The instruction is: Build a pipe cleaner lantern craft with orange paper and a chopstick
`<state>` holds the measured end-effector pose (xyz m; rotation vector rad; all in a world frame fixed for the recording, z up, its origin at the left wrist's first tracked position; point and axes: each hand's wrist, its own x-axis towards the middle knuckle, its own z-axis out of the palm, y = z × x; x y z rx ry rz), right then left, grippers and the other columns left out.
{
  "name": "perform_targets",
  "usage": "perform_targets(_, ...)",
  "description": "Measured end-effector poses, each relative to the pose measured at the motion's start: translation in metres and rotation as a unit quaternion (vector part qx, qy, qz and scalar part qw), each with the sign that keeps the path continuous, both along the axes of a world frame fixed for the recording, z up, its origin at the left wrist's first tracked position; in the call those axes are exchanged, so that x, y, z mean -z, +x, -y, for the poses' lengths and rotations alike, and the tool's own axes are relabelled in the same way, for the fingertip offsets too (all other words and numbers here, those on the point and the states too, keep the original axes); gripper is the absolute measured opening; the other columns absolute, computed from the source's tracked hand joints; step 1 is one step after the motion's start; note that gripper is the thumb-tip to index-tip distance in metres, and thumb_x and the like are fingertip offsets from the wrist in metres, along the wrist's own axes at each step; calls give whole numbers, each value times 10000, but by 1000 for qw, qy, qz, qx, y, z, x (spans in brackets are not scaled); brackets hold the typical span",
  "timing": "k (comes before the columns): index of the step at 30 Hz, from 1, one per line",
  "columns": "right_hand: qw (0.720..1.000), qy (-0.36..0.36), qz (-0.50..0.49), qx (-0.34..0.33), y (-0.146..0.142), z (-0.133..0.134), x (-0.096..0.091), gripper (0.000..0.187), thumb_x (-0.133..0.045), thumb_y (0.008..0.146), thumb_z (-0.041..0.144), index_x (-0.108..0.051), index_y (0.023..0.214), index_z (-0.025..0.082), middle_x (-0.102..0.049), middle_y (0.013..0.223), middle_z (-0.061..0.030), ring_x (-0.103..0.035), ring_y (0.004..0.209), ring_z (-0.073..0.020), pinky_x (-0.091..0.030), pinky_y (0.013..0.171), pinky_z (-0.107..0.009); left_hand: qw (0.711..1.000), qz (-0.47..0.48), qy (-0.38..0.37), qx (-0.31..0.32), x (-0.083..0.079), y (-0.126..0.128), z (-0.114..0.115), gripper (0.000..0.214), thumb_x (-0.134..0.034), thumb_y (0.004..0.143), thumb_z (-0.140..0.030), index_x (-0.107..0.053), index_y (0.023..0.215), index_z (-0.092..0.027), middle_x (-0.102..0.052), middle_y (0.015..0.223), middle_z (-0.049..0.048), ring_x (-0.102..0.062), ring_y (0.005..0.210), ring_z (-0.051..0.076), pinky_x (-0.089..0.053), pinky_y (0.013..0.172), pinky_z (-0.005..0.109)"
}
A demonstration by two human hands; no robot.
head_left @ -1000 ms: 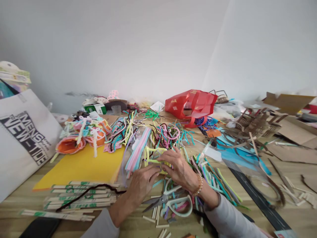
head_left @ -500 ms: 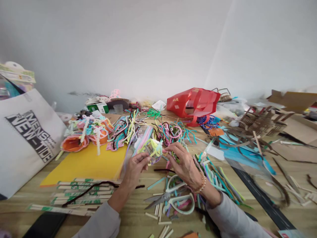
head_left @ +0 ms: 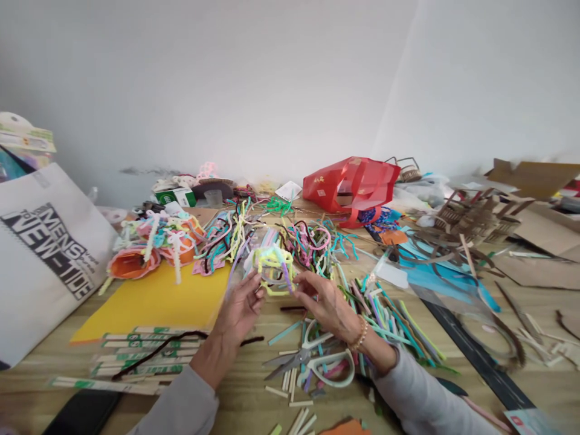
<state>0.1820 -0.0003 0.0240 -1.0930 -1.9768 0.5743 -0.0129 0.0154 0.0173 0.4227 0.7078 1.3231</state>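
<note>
My left hand [head_left: 238,309] pinches the left side of a small pipe-cleaner frame [head_left: 270,252], bent from yellow, purple and pale blue fuzzy stems. On its right edge, the closed fingers of my right hand [head_left: 330,308] grip the same frame. It hangs above the table with an open, boxy side towards me. Below my right hand lie white-handled scissors [head_left: 304,357], blades pointing left. A dark brown pipe cleaner [head_left: 168,345] crosses the paper-wrapped chopsticks [head_left: 136,356] near my left forearm.
Yellow sheets [head_left: 154,305] lie left, beside orange pipe-cleaner-trimmed cones [head_left: 131,264] and a white bag [head_left: 54,254]. Loose pipe cleaners [head_left: 389,320] spread right of my hand. Behind stands a red bag [head_left: 326,184]; brown woven pieces [head_left: 480,214] sit at right. Cut sticks [head_left: 292,386] lie in front.
The pipe-cleaner frame has been turned, so its open boxy side and purple stem now show. My right hand has shifted slightly left and lower. The scissors have stayed put.
</note>
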Motion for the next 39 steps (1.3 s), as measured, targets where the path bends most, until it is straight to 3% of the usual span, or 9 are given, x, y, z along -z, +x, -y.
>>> perform_targets(3, 999, -34, -19, -1, -2, -3, 11, 244, -551, 863, 194, -530, 1106, 200, -586, 686, 39, -533, 574, -116, -420, 559, -228, 998, 47, -22, 23, 2, 2, 3, 295, -778, 629, -49, -590, 833, -149, -604, 670, -61, -492, 452, 20, -322, 345, 101)
perform_targets(6, 1000, -21, -18, 7, -2, -5, 17, 285, -576, 851, 206, -547, 1134, 206, -580, 732, 26, -529, 602, -118, -428, 582, -232, 997, 48, -26, 48, 5, 3, 4, 319, -788, 619, -54, -608, 866, -143, -636, 703, -42, -491, 447, 23, -319, 338, 105)
perform_targets(13, 998, -36, 44, -19, 3, -7, 10, 32, -625, 813, 196, -643, 832, 178, -542, 921, -36, -534, 762, -140, -436, 675, -244, 994, -69, 2, 88, 11, 3, 3, 361, -870, 539, -179, -644, 817, -130, -652, 694, -28, -445, 402, 9, -276, 321, 117)
perform_targets(18, 997, -33, 46, -53, 7, -11, 9, 81, -617, 812, 200, -579, 752, 159, -521, 806, -6, -494, 691, -124, -399, 629, -235, 986, -134, 13, 95, 13, -2, -3, 345, -889, 498, -209, -665, 744, -117, -531, 513, -81, -394, 368, -1, -214, 316, 114)
perform_targets(22, 991, -96, 37, -82, 13, -13, 10, 167, -618, 837, 288, -561, 751, 157, -518, 671, 31, -460, 597, -102, -356, 557, -215, 984, -141, 7, 104, 17, -6, -5, 303, -877, 519, -196, -674, 726, -111, -547, 507, -73, -405, 370, 3, -227, 328, 122)
perform_targets(31, 976, -184, -59, -104, 16, -16, 15, 312, -577, 863, 460, -526, 774, 165, -543, 668, 31, -468, 578, -95, -346, 523, -200, 985, -119, 16, 125, 24, -5, -8, 275, -873, 536, -189, -697, 732, -111, -708, 657, 19, -628, 581, 107, -474, 552, 192)
perform_targets(39, 932, -264, -185, -165, 14, -20, 25, 388, -558, 849, 560, -500, 809, 178, -557, 706, 10, -525, 586, -110, -436, 529, -227, 988, -83, 21, 129, 30, -4, -8, 193, -811, 619, -103, -682, 763, -117, -694, 628, 14, -631, 544, 109, -491, 553, 200)
